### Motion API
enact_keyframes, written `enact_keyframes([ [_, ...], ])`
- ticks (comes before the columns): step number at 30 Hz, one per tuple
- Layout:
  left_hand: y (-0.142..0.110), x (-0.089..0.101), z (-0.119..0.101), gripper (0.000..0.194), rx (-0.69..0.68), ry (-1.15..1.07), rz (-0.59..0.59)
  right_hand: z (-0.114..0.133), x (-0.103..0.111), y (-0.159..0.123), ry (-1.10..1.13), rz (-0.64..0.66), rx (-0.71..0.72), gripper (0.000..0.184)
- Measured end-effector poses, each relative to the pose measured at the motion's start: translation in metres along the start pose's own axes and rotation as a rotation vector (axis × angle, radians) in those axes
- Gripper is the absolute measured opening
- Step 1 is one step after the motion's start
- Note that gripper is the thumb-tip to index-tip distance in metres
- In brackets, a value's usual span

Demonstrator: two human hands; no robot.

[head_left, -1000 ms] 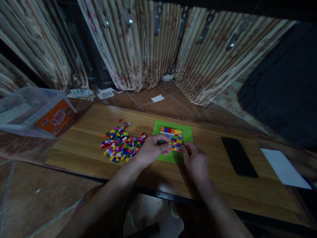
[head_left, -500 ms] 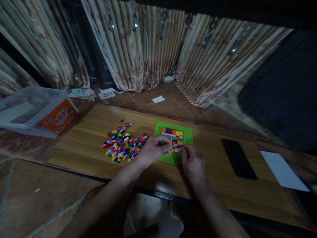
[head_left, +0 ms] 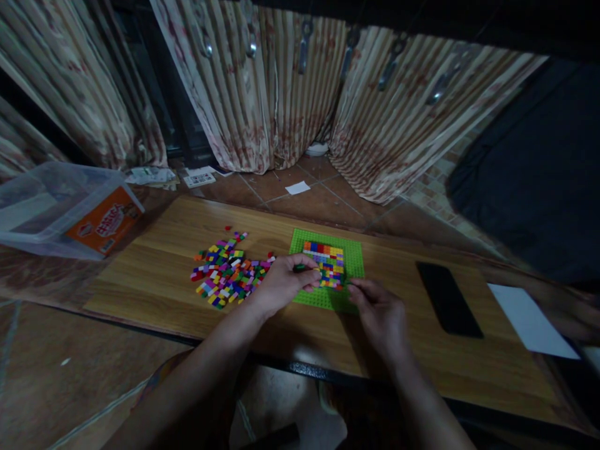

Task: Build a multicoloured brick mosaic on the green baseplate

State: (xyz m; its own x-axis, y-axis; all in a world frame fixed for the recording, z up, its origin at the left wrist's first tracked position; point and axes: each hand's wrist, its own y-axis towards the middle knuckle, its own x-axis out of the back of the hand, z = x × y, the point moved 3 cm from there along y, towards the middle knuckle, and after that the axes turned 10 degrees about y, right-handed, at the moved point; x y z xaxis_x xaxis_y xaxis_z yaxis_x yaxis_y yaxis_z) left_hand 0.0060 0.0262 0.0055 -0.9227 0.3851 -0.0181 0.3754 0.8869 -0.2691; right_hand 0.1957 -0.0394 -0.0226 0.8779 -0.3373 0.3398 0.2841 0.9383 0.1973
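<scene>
A clear plastic bin (head_left: 51,236) with an orange label (head_left: 107,222) stands beyond the left end of the wooden counter (head_left: 150,262); something pale shows through its wall, too dim to identify. On the counter lies a loose pile of coloured bricks (head_left: 229,275), and to its right a green baseplate (head_left: 355,253) bearing a block of joined bricks (head_left: 334,253). Farther right are a flat black slab (head_left: 449,300) and a white sheet (head_left: 532,320). Striped curtains (head_left: 300,106) hang behind, above a tiled floor (head_left: 40,375). The left hand (head_left: 287,281) bends over the baseplate's left side, fingers curled around a dark green brick (head_left: 299,267). The right hand (head_left: 382,312) reaches the right edge, thumb and forefinger together; whether they grip anything, I cannot tell.
</scene>
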Motion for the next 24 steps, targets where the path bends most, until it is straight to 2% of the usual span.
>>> enact_keyframes([
  [6,0.002,-0.002,0.003,0.009,0.0,0.008,0.012,0.011,-0.014,-0.001,-0.274,0.055,0.217,0.019],
  [13,0.003,0.0,0.003,0.008,-0.008,-0.003,0.003,0.016,-0.022,0.001,-0.342,0.076,0.315,0.019],
  [19,0.003,0.001,0.001,0.007,0.013,-0.01,-0.012,0.014,-0.022,-0.001,-0.356,0.062,0.276,0.021],
  [24,0.001,0.001,-0.002,0.006,0.009,-0.01,-0.008,0.008,-0.013,-0.001,-0.249,0.027,0.124,0.023],
])
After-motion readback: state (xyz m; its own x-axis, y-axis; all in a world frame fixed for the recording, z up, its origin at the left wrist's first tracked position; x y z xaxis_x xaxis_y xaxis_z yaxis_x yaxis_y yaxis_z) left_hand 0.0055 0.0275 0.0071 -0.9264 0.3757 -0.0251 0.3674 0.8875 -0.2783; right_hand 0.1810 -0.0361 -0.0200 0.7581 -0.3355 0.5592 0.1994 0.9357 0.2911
